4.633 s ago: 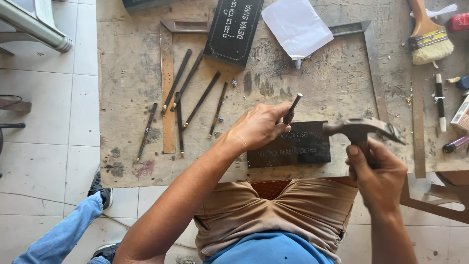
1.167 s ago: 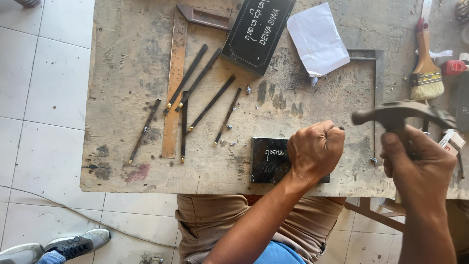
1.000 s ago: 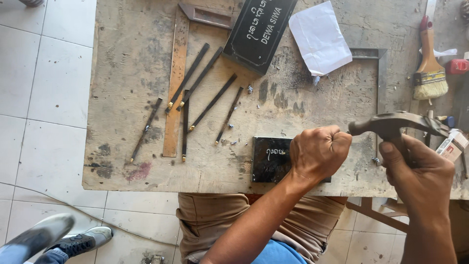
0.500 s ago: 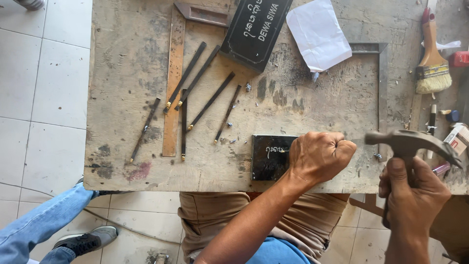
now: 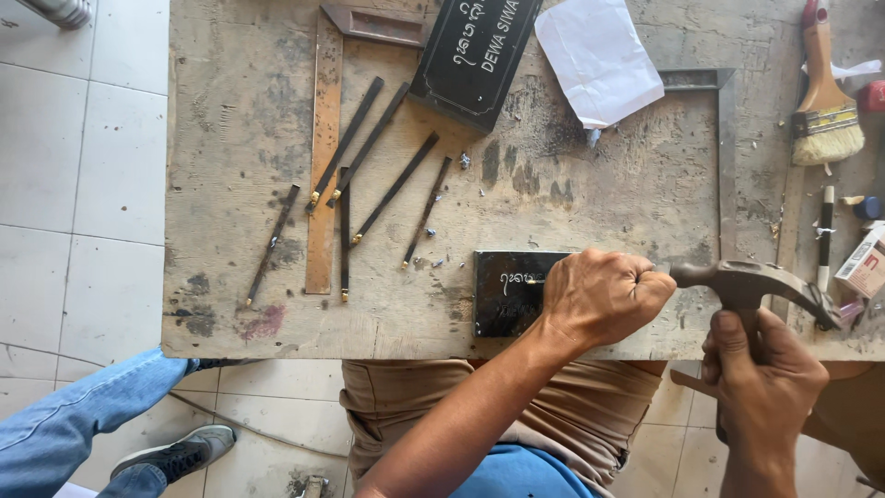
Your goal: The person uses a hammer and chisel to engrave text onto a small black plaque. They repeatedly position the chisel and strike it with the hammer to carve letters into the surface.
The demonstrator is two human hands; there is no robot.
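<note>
Stone of a dark, rectangular plaque is laid flat at the near edge of the worn wooden workbench, its pale carved script partly covered by the left hand. That hand is clenched into a fist over the plaque's right part; what it grips is hidden inside the fingers. A claw hammer is held by its handle in the closed right hand, with the head brought against the left fist. Farther back, several dark chisels are spread beside a steel square. A larger lettered black plaque, white paper and a paintbrush lie beyond.
</note>
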